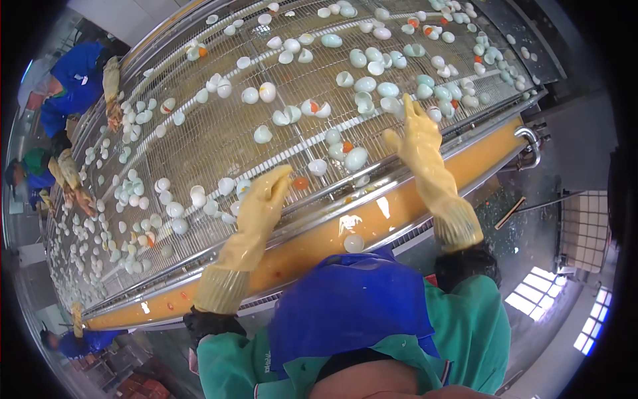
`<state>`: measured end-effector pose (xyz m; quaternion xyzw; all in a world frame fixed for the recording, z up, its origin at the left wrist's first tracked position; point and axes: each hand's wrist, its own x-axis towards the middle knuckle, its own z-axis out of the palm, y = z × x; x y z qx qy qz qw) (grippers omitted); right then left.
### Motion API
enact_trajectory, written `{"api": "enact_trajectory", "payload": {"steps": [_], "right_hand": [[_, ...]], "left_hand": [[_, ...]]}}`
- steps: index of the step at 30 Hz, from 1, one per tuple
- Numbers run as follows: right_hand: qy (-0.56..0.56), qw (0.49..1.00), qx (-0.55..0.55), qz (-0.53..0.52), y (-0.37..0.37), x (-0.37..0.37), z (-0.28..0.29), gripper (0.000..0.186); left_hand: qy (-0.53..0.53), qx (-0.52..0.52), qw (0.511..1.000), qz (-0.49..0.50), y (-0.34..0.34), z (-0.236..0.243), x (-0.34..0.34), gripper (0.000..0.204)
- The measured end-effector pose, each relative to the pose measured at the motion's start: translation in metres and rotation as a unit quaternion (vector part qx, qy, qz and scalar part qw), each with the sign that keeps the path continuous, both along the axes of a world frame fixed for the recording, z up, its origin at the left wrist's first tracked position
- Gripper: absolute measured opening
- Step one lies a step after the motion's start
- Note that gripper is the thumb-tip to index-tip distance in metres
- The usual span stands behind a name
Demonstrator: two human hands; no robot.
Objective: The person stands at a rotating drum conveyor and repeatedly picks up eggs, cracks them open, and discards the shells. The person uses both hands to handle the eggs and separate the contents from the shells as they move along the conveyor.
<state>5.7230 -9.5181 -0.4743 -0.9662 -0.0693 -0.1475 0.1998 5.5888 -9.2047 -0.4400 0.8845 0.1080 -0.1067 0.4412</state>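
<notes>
Both my hands wear long yellow rubber gloves over a wire-mesh conveyor (199, 139) strewn with white and pale-green eggshells. My left hand (264, 193) is at the mesh's near edge with its fingers curled together. Whatever they hold, if anything, is hidden. A pale shell (243, 187) sits beside its knuckles, and an orange yolk (301, 183) lies just right of its fingertips. Farther right, my right hand (420, 130) reaches over the mesh, fingers stretched forward and thumb apart. Its fingertips are close to a whitish shell (391, 105); whether they touch it I cannot tell.
A metal rail (325, 193) borders the mesh. Below it runs a trough of orange liquid (306, 256) with a shell (353, 243) in it. A bent metal pipe (531, 143) is at the right end. Gloved co-workers (73, 86) stand along the left side.
</notes>
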Motion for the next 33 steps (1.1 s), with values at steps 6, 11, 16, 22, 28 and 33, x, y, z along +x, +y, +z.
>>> {"api": "enact_trajectory", "payload": {"steps": [6, 11, 16, 22, 28, 33], "right_hand": [[0.318, 0.893, -0.172, 0.267, 0.067, 0.033, -0.018, 0.028], [0.330, 0.913, -0.061, 0.234, 0.105, 0.040, -0.097, 0.023], [0.387, 0.893, 0.050, 0.222, 0.085, 0.066, -0.079, 0.030], [0.425, 0.773, 0.443, 0.158, -0.024, 0.036, 0.050, 0.041], [0.208, 0.878, 0.169, 0.398, -0.125, -0.014, -0.011, 0.040], [0.266, 0.935, 0.233, 0.011, -0.189, 0.084, -0.018, 0.031]], "left_hand": [[0.010, 0.271, 0.932, -0.240, -0.017, -0.034, 0.048, 0.021], [0.012, 0.293, 0.929, -0.226, -0.010, -0.127, 0.046, 0.015], [0.082, 0.205, 0.965, -0.143, -0.008, -0.106, 0.055, 0.012], [0.184, -0.081, 0.976, 0.079, -0.080, -0.001, 0.039, 0.021], [0.046, -0.076, 0.964, -0.249, -0.132, 0.033, 0.017, 0.037], [0.125, 0.040, 0.985, -0.111, -0.150, 0.021, 0.070, 0.034]]}}
